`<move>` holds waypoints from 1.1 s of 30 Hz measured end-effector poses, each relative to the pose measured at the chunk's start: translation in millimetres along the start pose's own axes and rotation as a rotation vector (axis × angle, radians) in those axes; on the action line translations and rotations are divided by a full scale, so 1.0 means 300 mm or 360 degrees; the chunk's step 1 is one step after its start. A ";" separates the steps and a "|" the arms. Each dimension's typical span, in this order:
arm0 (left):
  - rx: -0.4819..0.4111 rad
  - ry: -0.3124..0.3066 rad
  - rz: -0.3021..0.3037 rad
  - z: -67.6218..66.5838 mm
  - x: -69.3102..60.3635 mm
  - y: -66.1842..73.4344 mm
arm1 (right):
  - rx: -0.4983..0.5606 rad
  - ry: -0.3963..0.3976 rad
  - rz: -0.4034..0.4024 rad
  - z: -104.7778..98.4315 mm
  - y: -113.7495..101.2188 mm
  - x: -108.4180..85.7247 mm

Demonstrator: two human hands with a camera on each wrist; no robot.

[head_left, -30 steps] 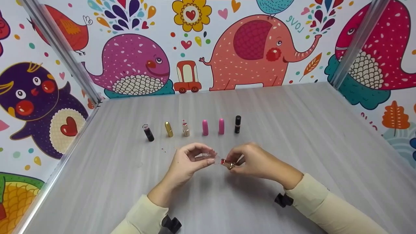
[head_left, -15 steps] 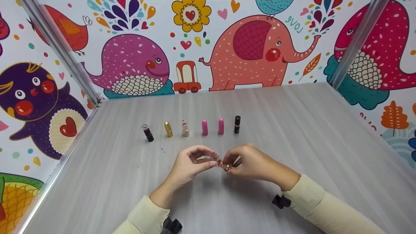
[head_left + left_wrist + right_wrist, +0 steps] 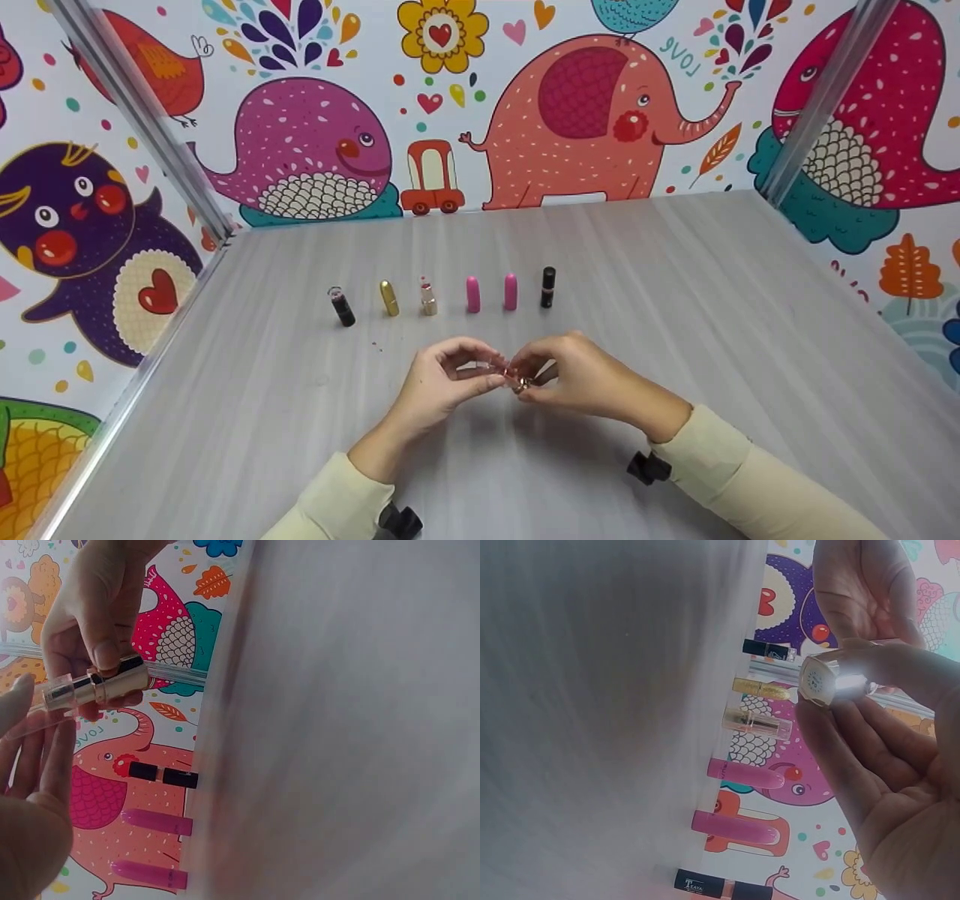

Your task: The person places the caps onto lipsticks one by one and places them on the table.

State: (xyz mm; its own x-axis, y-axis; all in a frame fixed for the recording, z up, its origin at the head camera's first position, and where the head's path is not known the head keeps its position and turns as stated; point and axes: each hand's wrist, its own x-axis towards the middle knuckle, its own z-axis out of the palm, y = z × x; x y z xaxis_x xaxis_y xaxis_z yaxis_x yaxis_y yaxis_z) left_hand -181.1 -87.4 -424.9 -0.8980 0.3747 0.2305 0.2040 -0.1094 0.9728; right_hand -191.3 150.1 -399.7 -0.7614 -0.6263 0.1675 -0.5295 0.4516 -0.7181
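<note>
In the head view my left hand [image 3: 450, 373] and right hand [image 3: 581, 375] meet above the table. The right hand grips a gold lipstick tube [image 3: 124, 681] by its base, thumb and fingers around it; the base end [image 3: 817, 684] faces the right wrist camera. A clear lipstick cap [image 3: 54, 697] is pinched between the left thumb and fingers. In the left wrist view the cap surrounds the tube's upper part, in line with it. How far it is seated, I cannot tell.
Behind the hands stands a row: a black lipstick with clear top [image 3: 343, 309], a gold one [image 3: 389, 298], a clear-capped gold one [image 3: 428, 300], two pink ones [image 3: 473, 295] and a black one [image 3: 548, 288]. Tiny specks [image 3: 376, 346] lie left. Printed panels [image 3: 315, 142] border the table.
The two hands have come closer together. The lipstick's red end, first apart from the clear cap, has gone inside it.
</note>
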 end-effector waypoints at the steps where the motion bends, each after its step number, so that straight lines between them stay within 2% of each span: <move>1: 0.0000 0.0001 -0.0002 0.001 0.000 0.000 | 0.0003 0.0001 0.0000 0.000 -0.001 0.000; 13: 0.0045 0.0010 0.0002 0.006 -0.003 -0.009 | 0.0020 0.0001 -0.0034 0.006 -0.006 0.002; 20: 0.0021 -0.0002 0.0011 0.015 -0.006 -0.010 | 0.0117 0.0000 -0.0020 0.003 -0.012 -0.003; 27: 0.0124 0.0020 0.0034 0.024 -0.007 -0.012 | 0.0084 -0.0001 -0.0026 0.004 -0.007 -0.006; 33: 0.0140 0.0037 0.0036 0.025 -0.009 -0.013 | 0.0102 -0.0007 -0.0050 0.006 -0.002 -0.006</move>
State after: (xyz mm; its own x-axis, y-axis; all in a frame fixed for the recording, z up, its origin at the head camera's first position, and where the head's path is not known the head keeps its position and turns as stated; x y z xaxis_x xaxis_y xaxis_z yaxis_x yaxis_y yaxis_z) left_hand -176.7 -81.1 -429.2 -0.9013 0.3517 0.2528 0.2568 -0.0359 0.9658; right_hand -189.0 149.9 -400.7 -0.7430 -0.6423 0.1880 -0.5280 0.3900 -0.7544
